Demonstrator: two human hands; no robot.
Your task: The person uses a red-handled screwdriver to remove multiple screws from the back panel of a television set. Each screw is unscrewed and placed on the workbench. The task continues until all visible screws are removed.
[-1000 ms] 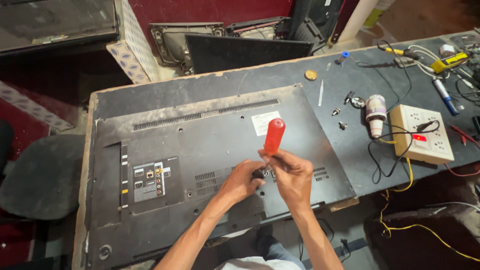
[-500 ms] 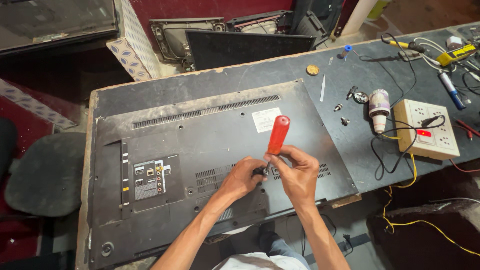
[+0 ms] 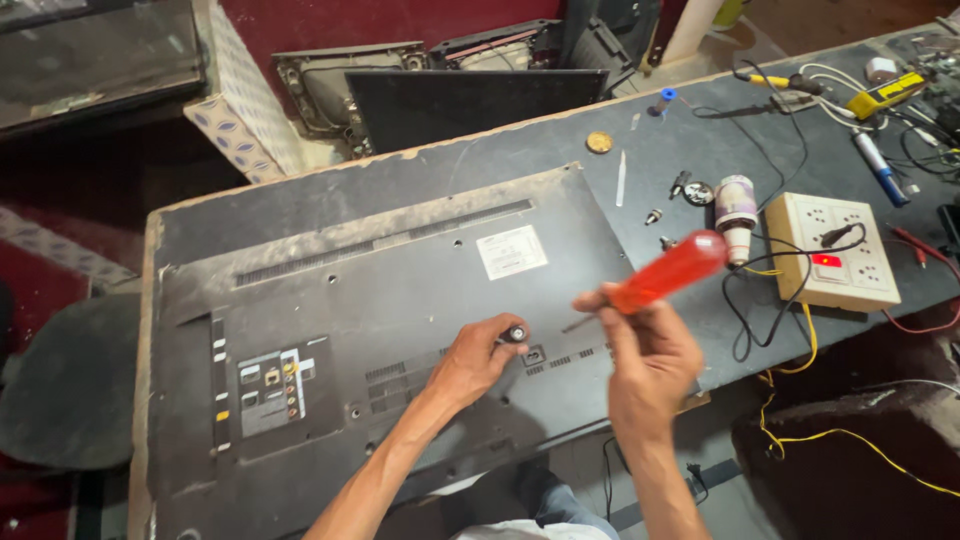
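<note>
A dusty flat-screen television lies face down on the workbench, its dark back panel up. My left hand rests on the panel near its lower edge and pinches a small dark round part between thumb and fingers. My right hand is lifted just off the panel's right end and grips a screwdriver with a red translucent handle. The handle points up and right, and the thin metal shaft points down and left toward the left hand.
On the bench to the right sit a cream socket board with a lit red switch, a white cylindrical item, loose screws, a yellow wire and hand tools. Old television casings stand behind the bench.
The screwdriver stood upright over the panel under both hands. My right hand has now lifted it away to the right and tilted it, while my left hand stays on the panel.
</note>
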